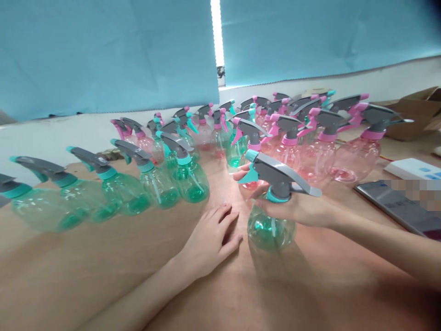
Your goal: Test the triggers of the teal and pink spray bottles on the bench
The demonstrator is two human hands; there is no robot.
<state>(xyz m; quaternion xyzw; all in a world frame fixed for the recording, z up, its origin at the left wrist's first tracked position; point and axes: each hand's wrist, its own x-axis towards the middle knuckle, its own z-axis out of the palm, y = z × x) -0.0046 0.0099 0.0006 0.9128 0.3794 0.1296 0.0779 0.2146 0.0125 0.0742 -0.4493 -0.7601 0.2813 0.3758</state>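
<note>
My left hand (210,241) lies palm down on the brown tabletop, fingers loosely apart, holding nothing. To its right, my right hand (292,209) is around the neck of a clear green spray bottle (270,232) with a grey and turquoise trigger head. The bottle is upright, and its head partly hides my fingers. Just behind it stands a pink spray bottle (252,185). At left, a row of green spray bottles, the nearest to my left hand being one with a turquoise collar (192,181), runs across the table.
Several pink spray bottles (358,154) crowd the right and back, with green ones among them. A phone (389,202) and a white device (413,169) lie at right. A cardboard box (411,115) stands behind them. Blue sheeting (110,55) covers the wall.
</note>
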